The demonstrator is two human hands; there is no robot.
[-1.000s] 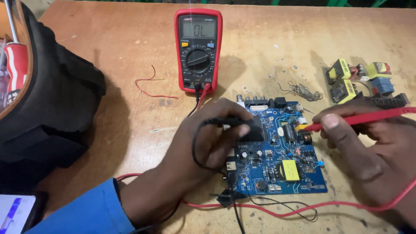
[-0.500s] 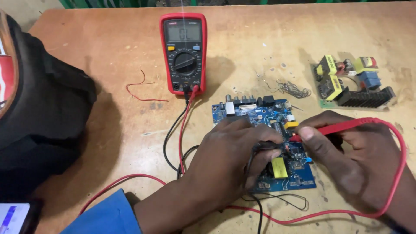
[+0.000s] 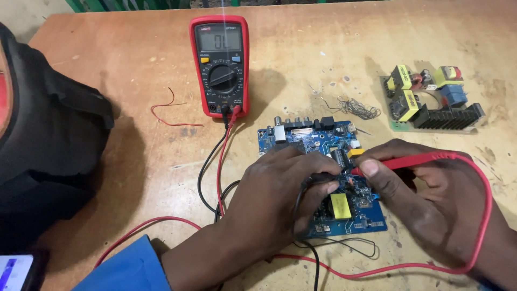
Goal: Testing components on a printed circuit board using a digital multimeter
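1. The blue circuit board [image 3: 344, 199] lies flat on the wooden table [image 3: 134, 70], under and between both hands; its far edge, with a row of black and silver connectors, shows just beyond the left knuckles.
2. Judged from its look, the board is light, thin and stiff, but delicate: the soldered parts standing on it, among them a yellow block [image 3: 340, 206] just below the left fingertips, would not take pressure or a sideways knock. The bare edges look the safest place to take hold, not the component face.
3. The left hand [image 3: 280, 199] rests on the board's near-left part, fingers curled round a black probe [image 3: 318, 178] whose lead loops down past the thumb. The tip is hidden, so its contact point cannot be told.
4. The right hand [image 3: 431, 205] pinches a red probe [image 3: 409, 160] between thumb and fingers, its tip pointing left onto the board, close to the left fingertips. The probes look slim and rigid, their leads soft and springy.
5. The red lead [image 3: 484, 215] arcs round the outer side of the right hand and runs under both wrists.
6. Beyond the left hand stands a red multimeter [image 3: 219, 64], both leads plugged in at its base.
7. Far beyond the right hand sits a second board [image 3: 431, 102] with yellow transformers; between lies a tangle of thin wire [image 3: 355, 108].
8. Well outside the left forearm is a black bag [image 3: 48, 161].
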